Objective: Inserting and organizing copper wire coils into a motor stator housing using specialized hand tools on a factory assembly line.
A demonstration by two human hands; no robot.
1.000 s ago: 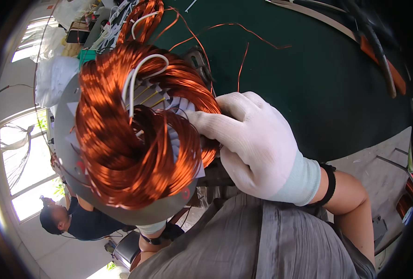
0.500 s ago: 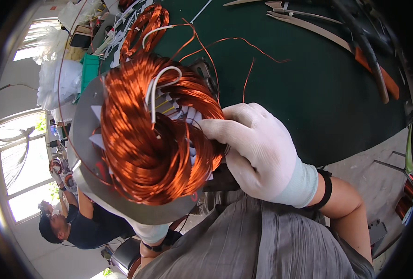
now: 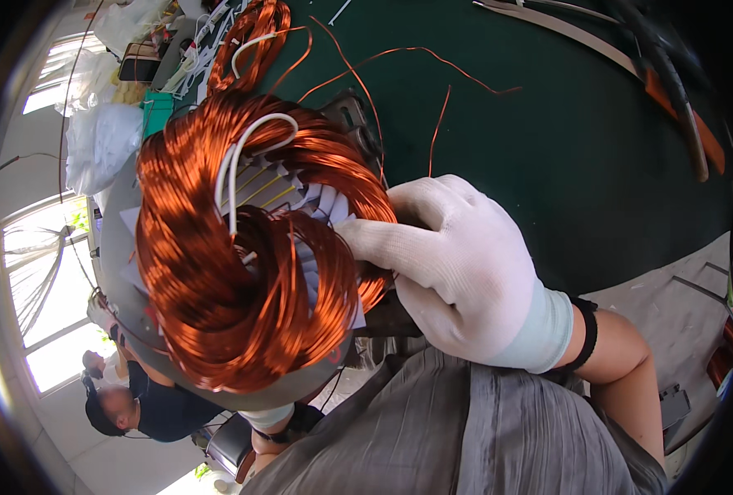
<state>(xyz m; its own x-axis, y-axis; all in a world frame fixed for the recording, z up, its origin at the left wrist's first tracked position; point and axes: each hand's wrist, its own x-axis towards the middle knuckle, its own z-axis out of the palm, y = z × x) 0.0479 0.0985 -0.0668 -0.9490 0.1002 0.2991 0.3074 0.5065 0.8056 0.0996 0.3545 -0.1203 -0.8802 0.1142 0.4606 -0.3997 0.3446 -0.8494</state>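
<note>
A grey ring-shaped stator (image 3: 116,239) stands before me, overflowing with a thick copper winding (image 3: 181,239). White insulating sleeves (image 3: 233,177) loop over the winding, and white paper slips line the slots inside. My right hand (image 3: 457,264), in a white knit glove, pinches the winding's right side. Its index finger reaches over the inner edge, while the thumb's tip is hidden behind the wires. Of my left hand (image 3: 266,419), only the glove cuff and wrist show below the stator; its fingers are hidden behind it.
The dark green tabletop (image 3: 564,190) bears loose copper wire ends (image 3: 439,132) and another copper coil (image 3: 255,45) at the back. Long curved strips and an orange-handled tool (image 3: 688,124) lie far right. Clear plastic bags (image 3: 103,144) sit at left, beyond which a person (image 3: 156,396) works.
The stator and its winding have shifted left and slightly down in view. My right hand keeps its grip at the winding's right side, its index finger reaching across the inner edge.
</note>
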